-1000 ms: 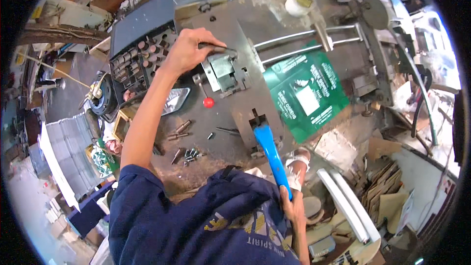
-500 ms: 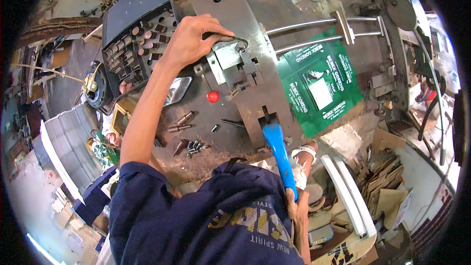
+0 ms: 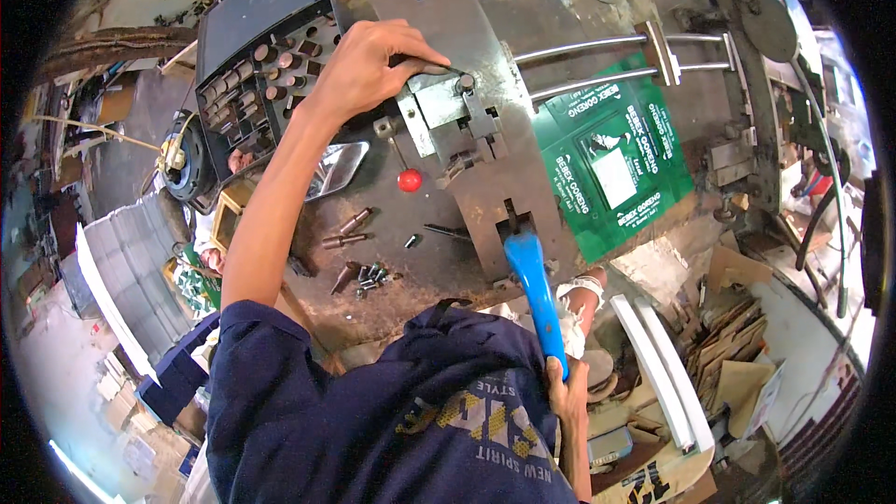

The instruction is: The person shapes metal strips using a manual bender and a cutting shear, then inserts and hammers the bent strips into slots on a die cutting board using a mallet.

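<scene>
Right hand [image 3: 568, 386] grips blue lever [image 3: 535, 294] near white-lettered green sheet [image 3: 623, 161].

It's a workshop crammed right to the edges! A worn dark-brown metal table [image 3: 439, 266] spans the middle, rusty along its near side. Out left, pale grey floor [image 3: 56, 355] opens beside a stack of ridged grey sheets [image 3: 135, 271], a rough brown wooden beam [image 3: 103, 75] above. White glare [image 3: 845, 56] blazes far right; a slim white light strip [image 3: 84, 471] glows lower left!
</scene>
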`<state>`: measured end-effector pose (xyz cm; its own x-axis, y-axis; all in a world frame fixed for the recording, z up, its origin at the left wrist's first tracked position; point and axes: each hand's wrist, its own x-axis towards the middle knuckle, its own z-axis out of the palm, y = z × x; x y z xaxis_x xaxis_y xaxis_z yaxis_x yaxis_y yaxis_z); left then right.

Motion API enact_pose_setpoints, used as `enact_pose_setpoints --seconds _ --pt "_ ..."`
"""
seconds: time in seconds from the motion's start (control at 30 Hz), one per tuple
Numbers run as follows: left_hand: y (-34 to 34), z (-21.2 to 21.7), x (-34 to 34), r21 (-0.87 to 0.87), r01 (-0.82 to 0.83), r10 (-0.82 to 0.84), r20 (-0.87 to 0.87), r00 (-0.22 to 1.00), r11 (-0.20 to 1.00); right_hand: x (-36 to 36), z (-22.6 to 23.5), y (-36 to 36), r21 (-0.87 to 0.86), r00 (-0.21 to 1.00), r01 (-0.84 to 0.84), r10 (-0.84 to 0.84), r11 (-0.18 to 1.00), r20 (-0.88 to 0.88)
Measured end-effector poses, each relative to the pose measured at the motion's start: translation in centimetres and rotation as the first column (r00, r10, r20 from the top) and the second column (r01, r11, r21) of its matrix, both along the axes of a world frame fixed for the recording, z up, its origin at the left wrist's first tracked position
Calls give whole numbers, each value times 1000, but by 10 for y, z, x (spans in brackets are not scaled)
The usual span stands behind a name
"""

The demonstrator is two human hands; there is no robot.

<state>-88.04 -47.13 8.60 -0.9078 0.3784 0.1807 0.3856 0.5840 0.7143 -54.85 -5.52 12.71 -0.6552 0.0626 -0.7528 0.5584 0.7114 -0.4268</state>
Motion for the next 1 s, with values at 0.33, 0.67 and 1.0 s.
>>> enact_pose_setpoints --seconds 0.33,0.67,1.0 --pt "0 0 -5 -10 35 -35 -8 999 999 -9 9 0 19 978 -61 56 998 203" --pt "-1 3 -13 -57 73 -73 -8 997 996 20 -20 7 9 989 -16 18 1000 -147" --pt "-3 8 -8 -71 51 -46 72 996 996 0 -15 12 -97 999 34 -31 995 25"
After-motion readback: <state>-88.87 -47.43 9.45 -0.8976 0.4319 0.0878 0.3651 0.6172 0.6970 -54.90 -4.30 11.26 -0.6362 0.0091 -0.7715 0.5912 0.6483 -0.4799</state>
